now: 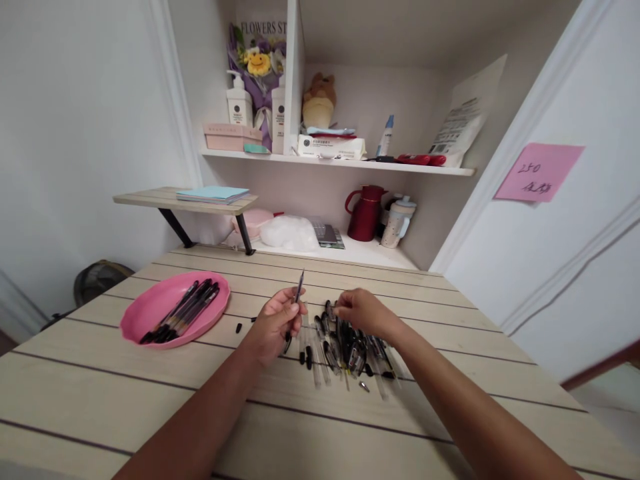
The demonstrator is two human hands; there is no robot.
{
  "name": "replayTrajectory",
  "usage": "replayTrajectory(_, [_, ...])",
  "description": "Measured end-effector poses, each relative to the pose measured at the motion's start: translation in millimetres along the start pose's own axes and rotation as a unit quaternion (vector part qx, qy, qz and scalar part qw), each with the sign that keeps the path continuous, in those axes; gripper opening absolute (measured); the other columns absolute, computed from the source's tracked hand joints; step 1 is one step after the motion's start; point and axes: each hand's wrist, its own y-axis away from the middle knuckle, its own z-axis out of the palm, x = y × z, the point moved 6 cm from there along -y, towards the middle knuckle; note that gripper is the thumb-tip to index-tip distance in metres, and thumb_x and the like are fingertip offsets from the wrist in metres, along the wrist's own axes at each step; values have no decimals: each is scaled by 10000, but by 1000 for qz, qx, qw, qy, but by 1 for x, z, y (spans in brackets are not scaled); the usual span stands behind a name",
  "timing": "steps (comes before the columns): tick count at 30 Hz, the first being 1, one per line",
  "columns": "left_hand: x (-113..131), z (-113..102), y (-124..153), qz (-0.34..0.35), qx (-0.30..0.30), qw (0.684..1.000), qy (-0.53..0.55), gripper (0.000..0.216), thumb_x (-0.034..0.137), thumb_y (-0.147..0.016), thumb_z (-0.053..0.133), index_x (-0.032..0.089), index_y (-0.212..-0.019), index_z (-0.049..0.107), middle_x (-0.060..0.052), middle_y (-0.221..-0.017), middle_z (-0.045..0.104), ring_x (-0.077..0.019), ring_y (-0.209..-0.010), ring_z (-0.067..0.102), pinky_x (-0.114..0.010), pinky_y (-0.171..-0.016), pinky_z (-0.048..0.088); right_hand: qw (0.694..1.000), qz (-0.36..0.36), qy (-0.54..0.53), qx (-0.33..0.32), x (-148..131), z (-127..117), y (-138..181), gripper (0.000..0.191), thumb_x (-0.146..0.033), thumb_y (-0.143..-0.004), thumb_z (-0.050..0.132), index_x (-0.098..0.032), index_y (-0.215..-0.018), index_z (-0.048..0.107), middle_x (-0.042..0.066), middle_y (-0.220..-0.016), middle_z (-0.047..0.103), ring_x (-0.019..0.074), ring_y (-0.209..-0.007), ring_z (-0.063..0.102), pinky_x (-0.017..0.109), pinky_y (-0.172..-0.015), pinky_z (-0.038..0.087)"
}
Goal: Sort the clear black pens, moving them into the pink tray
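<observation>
Pen (299,288), point up, pinched in my left grip (276,324) above the tabletop (300,450). My right grip (365,312), fingers curled, is at the far side of a heap of loose pen parts (357,357); I cannot tell whether it holds one. Several whole-looking pens (187,312) lie in the pink dish (134,313), apparently done; clear tubes (316,370) and black pieces (309,359) appear left over.

Single head-worn view, looking forward and down across the table (325,440), fairly close, edges apparently stretched
</observation>
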Motion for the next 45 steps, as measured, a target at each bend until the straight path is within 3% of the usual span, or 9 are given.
replayTrajectory(5, [-4,0,-1,-9,1,1000,6,308,192,-667,628,165,-959,535,-2,-731,557,-53,-486,466,-174,-426,313,989,-3,138,-44,14,11,13,68,-185,-625,556,-179,-574,601,6,-604,605,122,-560,505,213,-496,312])
replayTrajectory(15, [-5,1,0,-14,-1,999,29,263,134,-658,630,168,-899,533,-7,-754,568,-72,-556,498,-198,-521,371,984,32,177,-17,32,-22,21,106,-190,-648,527,-180,-612,626,18,-612,613,129,-560,510,220,-493,307])
replayTrajectory(20, [-7,3,1,-21,-13,1000,17,254,139,-672,623,163,-907,532,-11,-748,566,-75,-553,490,-195,-511,360,976,33,213,-35,32,-10,22,132,-222,-665,524,-181,-631,645,37,-681,642,143,-628,548,223,-533,328])
replayTrajectory(25, [-10,5,1,-22,-24,999,-2,241,156,-682,618,163,-907,533,-12,-735,566,-77,-545,488,-195,-500,351,948,103,299,-30,35,7,21,282,-415,-683,509,-176,-678,658,84,-724,656,191,-670,582,246,-517,326])
replayTrajectory(29, [-10,4,1,-22,-31,999,-12,235,154,-692,607,164,-915,534,-13,-736,561,-75,-545,483,-196,-500,349,939,130,318,-10,35,13,21,299,-406,-693,479,-167,-697,659,107,-748,657,201,-678,588,253,-511,325])
replayTrajectory(33, [-12,4,0,-29,-41,999,-18,221,157,-702,597,159,-914,531,-17,-739,559,-73,-543,481,-196,-500,348,957,144,252,-9,42,12,21,231,-344,-659,502,-163,-582,624,71,-613,625,157,-548,547,237,-456,291])
replayTrajectory(38, [-15,4,0,-45,-49,997,-26,229,173,-697,606,156,-912,531,-21,-738,564,-76,-546,484,-198,-509,352,986,160,38,-15,60,13,21,239,-314,-652,509,-162,-467,512,-26,-390,434,74,-362,355,214,-381,228])
replayTrajectory(40, [-16,4,1,-47,-51,997,-32,229,179,-697,606,154,-912,533,-22,-736,564,-76,-544,482,-198,-510,352,984,165,-54,-22,64,17,21,226,-286,-653,508,-160,-466,490,-46,-370,400,56,-337,302,206,-366,207])
replayTrajectory(45, [-15,6,1,-50,-55,996,-43,231,189,-693,610,155,-911,541,-21,-733,566,-76,-548,481,-194,-514,355,960,162,-228,-13,62,18,23,153,-248,-639,540,-147,-529,509,-36,-447,513,34,-322,305,185,-348,196])
